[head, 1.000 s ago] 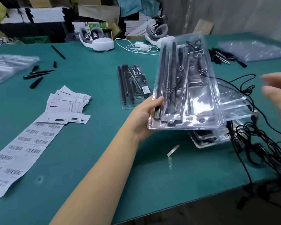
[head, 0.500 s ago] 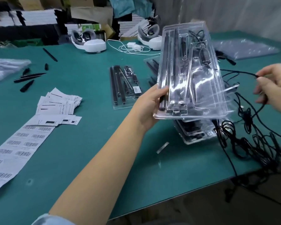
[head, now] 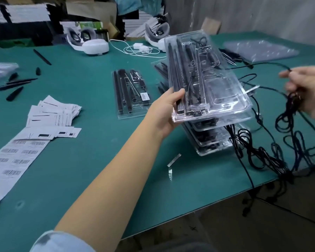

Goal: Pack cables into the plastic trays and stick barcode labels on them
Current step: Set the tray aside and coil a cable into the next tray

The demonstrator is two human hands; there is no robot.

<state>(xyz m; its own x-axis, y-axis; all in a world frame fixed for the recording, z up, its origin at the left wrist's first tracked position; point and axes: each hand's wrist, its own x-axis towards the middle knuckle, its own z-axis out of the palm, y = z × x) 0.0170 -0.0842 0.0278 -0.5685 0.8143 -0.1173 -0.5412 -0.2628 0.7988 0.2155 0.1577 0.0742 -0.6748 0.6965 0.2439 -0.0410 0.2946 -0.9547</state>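
My left hand [head: 166, 113] grips the near left corner of a clear plastic tray [head: 224, 91] and holds it tilted above a stack of similar trays [head: 213, 140]. Black rods and small parts lie in the held tray; its right compartment looks bare. My right hand [head: 305, 91] pinches a black cable [head: 287, 115] lifted from the tangled cable pile [head: 273, 157] at the table's right edge. A filled tray with a barcode label [head: 133, 95] lies flat at mid-table. A sheet of barcode labels [head: 13, 160] lies at the left.
Loose paper cards [head: 51, 113] lie beside the label sheet. Black pointed pieces [head: 15, 86] are scattered at the far left. Two white headsets [head: 91, 44] and a white charger cable sit at the back. A strip of tape [head: 173, 160] lies near the stack. Clear bags [head: 260, 50] lie far right.
My right hand has taken hold of a black cable and raised it from the pile. The left hand still holds the tray, now slightly lower and flatter.
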